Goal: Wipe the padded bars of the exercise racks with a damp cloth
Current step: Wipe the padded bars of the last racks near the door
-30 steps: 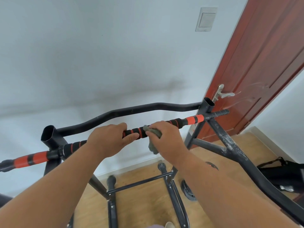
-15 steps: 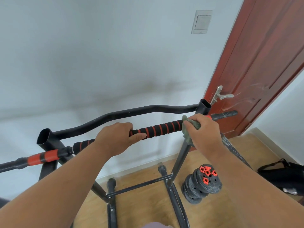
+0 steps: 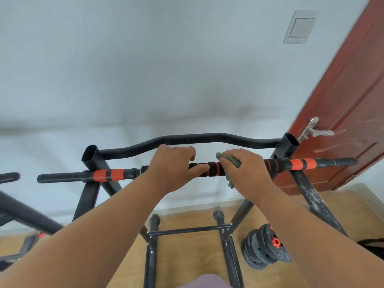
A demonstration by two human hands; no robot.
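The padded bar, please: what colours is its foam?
Black with orange-red bands on the padded bar, clearest in the head view.

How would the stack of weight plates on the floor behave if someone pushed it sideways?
The stack of weight plates would probably resist, since it looks like dense, thick discs. The discs sit leaning rather than flat, so a push might make them slide apart. Being round, a plate tipped on edge could roll across the wooden floor.

Matt black metal rack frame (image 3: pixel 207 140), ribbed foam bar (image 3: pixel 214 169), rough cloth (image 3: pixel 232 160), wood floor (image 3: pixel 187 256)

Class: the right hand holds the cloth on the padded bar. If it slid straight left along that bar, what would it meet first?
Most likely the left hand, gripping the same padded bar just left of the cloth under the right hand.
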